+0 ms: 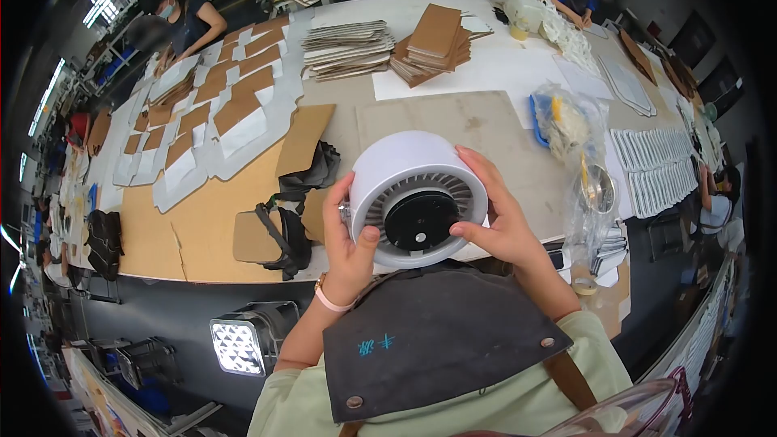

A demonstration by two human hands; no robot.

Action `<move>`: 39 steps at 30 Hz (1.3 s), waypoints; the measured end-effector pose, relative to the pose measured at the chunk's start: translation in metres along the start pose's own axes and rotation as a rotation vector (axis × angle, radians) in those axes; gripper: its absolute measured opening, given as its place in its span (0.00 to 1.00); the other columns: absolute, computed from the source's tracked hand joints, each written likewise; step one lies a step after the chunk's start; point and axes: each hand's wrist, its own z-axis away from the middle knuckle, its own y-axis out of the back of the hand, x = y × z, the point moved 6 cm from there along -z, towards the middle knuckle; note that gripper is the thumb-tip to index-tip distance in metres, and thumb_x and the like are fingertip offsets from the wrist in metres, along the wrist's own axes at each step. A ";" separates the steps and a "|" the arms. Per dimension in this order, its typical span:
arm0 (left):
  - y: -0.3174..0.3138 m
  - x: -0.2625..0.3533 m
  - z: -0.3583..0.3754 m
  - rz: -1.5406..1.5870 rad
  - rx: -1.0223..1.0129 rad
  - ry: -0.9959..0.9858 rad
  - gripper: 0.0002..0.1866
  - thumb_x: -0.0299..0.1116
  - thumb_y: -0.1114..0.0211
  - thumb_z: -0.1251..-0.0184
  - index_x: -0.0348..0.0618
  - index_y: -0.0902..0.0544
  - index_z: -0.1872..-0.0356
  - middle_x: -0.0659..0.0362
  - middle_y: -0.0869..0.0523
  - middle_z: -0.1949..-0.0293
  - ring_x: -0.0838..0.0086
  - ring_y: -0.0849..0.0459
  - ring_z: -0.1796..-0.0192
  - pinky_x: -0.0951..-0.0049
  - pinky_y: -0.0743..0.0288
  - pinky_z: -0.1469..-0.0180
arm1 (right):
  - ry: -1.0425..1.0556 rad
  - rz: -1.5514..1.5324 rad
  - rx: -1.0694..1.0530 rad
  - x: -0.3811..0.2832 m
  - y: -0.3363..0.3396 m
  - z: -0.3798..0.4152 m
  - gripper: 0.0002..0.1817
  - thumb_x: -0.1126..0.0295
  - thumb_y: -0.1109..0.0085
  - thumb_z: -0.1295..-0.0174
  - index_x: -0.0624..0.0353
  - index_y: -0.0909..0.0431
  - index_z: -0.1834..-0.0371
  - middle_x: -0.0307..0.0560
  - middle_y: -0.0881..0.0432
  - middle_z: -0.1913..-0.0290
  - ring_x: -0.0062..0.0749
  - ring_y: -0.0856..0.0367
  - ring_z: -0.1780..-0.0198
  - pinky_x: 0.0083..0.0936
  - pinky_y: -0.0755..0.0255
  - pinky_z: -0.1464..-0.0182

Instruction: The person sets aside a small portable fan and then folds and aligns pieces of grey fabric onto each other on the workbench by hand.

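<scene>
Between my two hands is a round white fan, held above the near edge of the work table. Ribbed slats ring its black, glossy centre, which carries a small round pale knob. My left hand grips its left side, with the thumb at the lower rim. On the opposite side my right hand has its fingers along the outer wall and its thumb close to the black centre. Left of the fan, a black strap bundle lies near the table edge beside brown board pieces.
White and brown cut panels cover the table's left. Farther back are stacked sheets and brown boards. On the right lie a blue tray, plastic bags and rows of white strips. Several people work around the table.
</scene>
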 end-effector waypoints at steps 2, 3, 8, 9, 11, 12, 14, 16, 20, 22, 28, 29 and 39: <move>-0.001 0.006 -0.003 0.000 -0.008 0.000 0.43 0.59 0.42 0.35 0.32 0.41 0.33 0.50 0.33 0.39 0.65 0.33 0.37 0.67 0.42 0.34 | -0.005 -0.005 0.010 -0.001 0.000 0.001 0.46 0.69 0.28 0.52 0.56 0.42 0.28 0.55 0.45 0.28 0.46 0.46 0.27 0.38 0.47 0.29; -0.001 0.009 -0.004 0.000 -0.013 -0.001 0.44 0.60 0.42 0.35 0.32 0.41 0.33 0.49 0.33 0.39 0.65 0.33 0.37 0.67 0.42 0.35 | -0.007 -0.007 0.016 -0.002 0.000 0.001 0.46 0.68 0.28 0.52 0.56 0.42 0.28 0.55 0.45 0.28 0.46 0.45 0.27 0.38 0.47 0.29; -0.001 0.014 -0.008 0.001 -0.035 0.022 0.42 0.60 0.44 0.33 0.32 0.41 0.33 0.49 0.31 0.40 0.65 0.32 0.38 0.67 0.40 0.36 | -0.043 -0.026 0.031 -0.001 0.002 0.003 0.47 0.67 0.27 0.52 0.58 0.43 0.28 0.53 0.43 0.29 0.43 0.43 0.28 0.36 0.45 0.30; -0.002 0.015 -0.009 0.014 -0.043 0.036 0.42 0.60 0.45 0.33 0.32 0.40 0.34 0.48 0.31 0.41 0.65 0.31 0.39 0.67 0.39 0.36 | -0.058 -0.033 0.035 0.000 0.002 0.003 0.47 0.67 0.27 0.52 0.58 0.43 0.28 0.52 0.43 0.29 0.42 0.42 0.28 0.35 0.45 0.30; -0.001 0.019 -0.012 -0.024 -0.073 0.052 0.40 0.59 0.45 0.32 0.33 0.40 0.34 0.48 0.30 0.42 0.65 0.30 0.40 0.67 0.39 0.37 | -0.087 -0.092 0.046 0.001 0.002 0.004 0.48 0.67 0.26 0.52 0.58 0.43 0.27 0.51 0.42 0.30 0.40 0.41 0.29 0.34 0.44 0.30; -0.002 0.020 -0.012 -0.044 -0.087 0.061 0.39 0.59 0.46 0.31 0.33 0.40 0.34 0.48 0.29 0.43 0.65 0.30 0.41 0.68 0.38 0.37 | -0.102 -0.122 0.052 0.002 0.001 0.005 0.48 0.67 0.26 0.52 0.58 0.44 0.27 0.51 0.42 0.30 0.39 0.41 0.29 0.34 0.43 0.31; -0.002 0.023 -0.013 -0.049 -0.089 0.063 0.38 0.58 0.46 0.31 0.33 0.39 0.34 0.47 0.29 0.43 0.64 0.29 0.41 0.67 0.37 0.38 | -0.115 -0.134 0.060 0.003 0.001 0.007 0.48 0.67 0.26 0.52 0.58 0.44 0.27 0.51 0.42 0.30 0.38 0.40 0.29 0.33 0.43 0.31; -0.002 0.023 -0.013 -0.054 -0.091 0.063 0.38 0.58 0.47 0.30 0.33 0.39 0.34 0.47 0.29 0.43 0.64 0.28 0.42 0.67 0.37 0.38 | -0.127 -0.143 0.066 0.004 0.001 0.008 0.49 0.67 0.26 0.52 0.58 0.45 0.27 0.50 0.42 0.30 0.38 0.40 0.29 0.33 0.42 0.31; -0.004 0.020 -0.013 -0.072 -0.097 0.058 0.37 0.57 0.49 0.29 0.33 0.39 0.35 0.47 0.29 0.43 0.63 0.28 0.42 0.66 0.37 0.38 | -0.136 -0.117 0.070 0.006 0.002 0.011 0.49 0.67 0.26 0.52 0.58 0.45 0.27 0.50 0.42 0.30 0.38 0.40 0.29 0.33 0.42 0.31; -0.004 0.019 -0.012 -0.084 -0.101 0.058 0.35 0.56 0.50 0.28 0.33 0.38 0.35 0.46 0.29 0.43 0.62 0.28 0.42 0.66 0.37 0.38 | -0.141 -0.106 0.072 0.008 0.002 0.013 0.49 0.67 0.26 0.52 0.58 0.45 0.27 0.50 0.42 0.30 0.37 0.40 0.29 0.33 0.42 0.31; -0.002 0.015 -0.013 -0.127 -0.127 0.077 0.32 0.52 0.51 0.27 0.32 0.38 0.35 0.46 0.28 0.43 0.62 0.28 0.42 0.67 0.38 0.38 | -0.173 -0.146 0.081 0.014 0.000 0.017 0.49 0.67 0.26 0.51 0.58 0.45 0.27 0.49 0.41 0.30 0.37 0.40 0.29 0.33 0.42 0.31; -0.002 0.015 -0.013 -0.133 -0.130 0.091 0.32 0.52 0.50 0.26 0.32 0.37 0.36 0.46 0.28 0.44 0.62 0.28 0.42 0.67 0.38 0.38 | -0.172 -0.152 0.080 0.015 -0.001 0.017 0.49 0.67 0.26 0.51 0.58 0.45 0.27 0.50 0.41 0.30 0.37 0.40 0.29 0.33 0.42 0.31; -0.004 0.019 -0.016 -0.214 -0.130 0.173 0.27 0.47 0.50 0.26 0.33 0.35 0.37 0.47 0.25 0.47 0.67 0.25 0.50 0.71 0.33 0.44 | -0.202 -0.221 0.081 0.027 -0.006 0.019 0.47 0.67 0.27 0.49 0.60 0.46 0.27 0.49 0.38 0.31 0.35 0.39 0.30 0.33 0.42 0.31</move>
